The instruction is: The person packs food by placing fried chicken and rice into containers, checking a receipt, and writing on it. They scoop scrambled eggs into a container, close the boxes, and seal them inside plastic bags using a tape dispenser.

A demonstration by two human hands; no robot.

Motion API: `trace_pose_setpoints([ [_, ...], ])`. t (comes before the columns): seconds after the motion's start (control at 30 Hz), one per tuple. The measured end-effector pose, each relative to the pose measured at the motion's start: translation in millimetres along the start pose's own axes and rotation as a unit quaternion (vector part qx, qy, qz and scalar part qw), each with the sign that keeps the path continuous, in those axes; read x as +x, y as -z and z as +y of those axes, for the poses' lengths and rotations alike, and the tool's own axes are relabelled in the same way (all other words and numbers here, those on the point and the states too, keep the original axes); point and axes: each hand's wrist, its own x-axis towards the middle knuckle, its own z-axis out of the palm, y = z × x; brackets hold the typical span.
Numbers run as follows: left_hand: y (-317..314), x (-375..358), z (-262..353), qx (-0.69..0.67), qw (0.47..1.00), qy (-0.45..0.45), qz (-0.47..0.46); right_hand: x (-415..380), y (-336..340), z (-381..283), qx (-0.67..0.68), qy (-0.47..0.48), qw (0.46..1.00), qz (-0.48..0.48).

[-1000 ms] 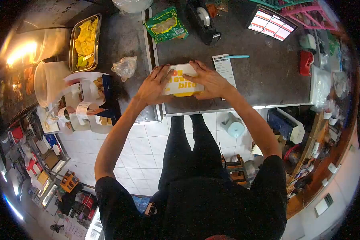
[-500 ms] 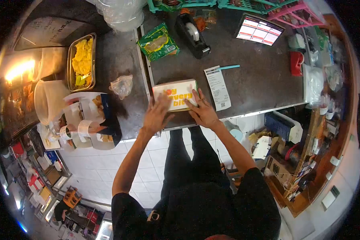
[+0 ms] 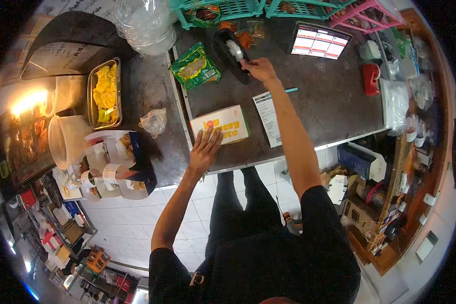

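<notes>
Dark table (image 3: 334, 111), near edge: L hand (image 3: 202, 154) on box (image 3: 233, 120), fingers spread. R hand (image 3: 263, 71) now off box, at tape dispenser (image 3: 223, 45) twd far edge; pinch: can't tell.

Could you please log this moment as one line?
left hand: on white rectangular cardboard box | right hand: at black elongated tape dispenser | long white paper receipt: beside box
</notes>
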Motion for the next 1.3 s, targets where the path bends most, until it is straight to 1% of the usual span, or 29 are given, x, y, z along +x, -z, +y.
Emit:
trace_pose_setpoints([
  [0.03, -1.3, 1.6, 2.2, 0.010, 1.000, 0.014, 0.006, 4.3, -3.3, 1.4, 0.157, -0.127, 0.977, -0.071],
  [0.07, -2.9, 3.4, 2.9, 0.008, 1.000, 0.015, 0.007, 10.4, -24.4, 26.4, 0.134, -0.029, 0.988, 0.065],
  [0.1, -6.4, 4.8, 3.1, 0.012, 1.000, 0.022, 0.016, -0.5, -19.7, 22.9, 0.131, -0.028, 0.989, 0.063],
  [0.13, -9.5, 5.5, 2.9, 0.017, 0.999, 0.031, 0.025, -25.5, -12.9, 14.6, 0.130, 0.093, 0.973, 0.167],
  [0.17, -10.3, 8.5, 2.6, 0.016, 0.999, 0.036, 0.027, -45.1, -9.6, 9.8, 0.127, 0.215, 0.931, 0.265],
  [0.2, -9.0, 11.4, 3.5, 0.012, 0.998, 0.045, 0.031, -58.2, -9.2, 11.9, 0.125, 0.216, 0.933, 0.259],
  [0.27, -11.7, 13.6, 5.4, 0.006, 0.998, 0.056, 0.033, -75.3, -6.3, 23.6, 0.240, 0.055, 0.957, 0.150],
  [0.3, -13.8, 17.3, 4.3, 0.014, 0.997, 0.057, 0.049, -73.0, -8.3, 30.7, 0.239, 0.055, 0.958, 0.149],
  [0.37, -17.3, 23.7, 2.0, 0.021, 0.996, 0.059, 0.063, -67.7, -15.0, 43.7, 0.061, 0.048, 0.989, 0.126],
  [0.4, -17.4, 26.8, 1.3, 0.027, 0.995, 0.066, 0.065, -61.8, -13.9, 44.0, 0.061, 0.046, 0.989, 0.124],
  [0.47, -13.2, 37.0, 0.2, 0.029, 0.994, 0.084, 0.067, -50.3, -9.4, 39.5, -0.093, 0.149, 0.972, 0.158],
  [0.5, -12.2, 41.8, -0.5, 0.027, 0.994, 0.085, 0.065, -51.2, -9.1, 46.3, -0.095, 0.147, 0.972, 0.156],
  [0.57, -8.5, 51.5, 1.3, 0.027, 0.991, 0.101, 0.086, -55.4, -2.7, 57.4, -0.213, 0.166, 0.948, 0.171],
  [0.6, -6.9, 54.8, 1.2, 0.036, 0.989, 0.099, 0.104, -56.4, -7.6, 92.8, -0.162, 0.134, 0.967, 0.148],
  [0.63, -7.4, 51.7, 2.5, 0.038, 0.989, 0.099, 0.106, -70.3, -1.9, 91.2, -0.160, 0.135, 0.966, 0.149],
  [0.7, -17.0, 57.9, -2.7, 0.057, 0.985, 0.096, 0.130, -96.3, 10.3, 71.8, -0.029, 0.055, 0.995, 0.078],
  [0.73, -11.3, 59.5, 2.4, 0.040, 0.986, 0.112, 0.117, -121.3, 3.0, 57.9, 0.014, 0.053, 0.998, 0.041],
  [0.77, -11.7, 54.1, 5.2, 0.036, 0.988, 0.105, 0.108, -142.1, -10.8, 36.3, 0.057, 0.051, 0.997, 0.013],
  [0.83, -12.2, 60.1, 3.7, 0.041, 0.987, 0.117, 0.102, -173.7, -44.9, 0.3, 0.067, 0.086, 0.994, 0.025],
  [0.9, -13.3, 59.7, 1.5, 0.028, 0.989, 0.104, 0.102, -181.5, -81.4, -3.7, 0.016, 0.109, 0.989, 0.096],
  [0.97, -15.8, 57.5, -1.6, 0.013, 0.990, 0.098, 0.098, -182.5, -91.5, -4.5, -0.052, 0.014, 0.994, 0.092],
  [1.0, -13.7, 59.3, -0.6, 0.022, 0.991, 0.099, 0.082, -182.1, -91.8, 5.4, -0.055, 0.005, 0.994, 0.098],
  [1.03, -8.0, 58.4, 3.4, 0.032, 0.992, 0.101, 0.063, -186.0, -93.1, 15.1, -0.010, -0.002, 0.998, 0.069],
  [1.07, -9.5, 60.0, 3.5, 0.063, 0.991, 0.098, 0.067, -184.0, -93.0, 23.2, 0.039, -0.004, 0.998, 0.044],
  [1.1, -11.9, 64.5, 0.7, 0.061, 0.992, 0.091, 0.069, -179.6, -90.3, 28.3, 0.038, -0.005, 0.998, 0.052],
  [1.17, -18.5, 60.8, 0.6, 0.035, 0.989, 0.093, 0.114, -181.6, -90.8, 40.5, 0.069, 0.013, 0.997, 0.035],
  [1.2, -15.8, 61.4, 2.9, 0.043, 0.989, 0.092, 0.111, -177.8, -102.5, 47.2, 0.070, 0.009, 0.997, 0.034],
  [1.27, -18.6, 62.5, 2.8, 0.040, 0.988, 0.099, 0.115, -164.5, -129.2, 55.8, 0.168, 0.004, 0.982, 0.081],
  [1.3, -19.4, 62.9, 1.0, 0.036, 0.986, 0.104, 0.123, -167.6, -124.7, 51.4, 0.172, 0.001, 0.982, 0.083],
])
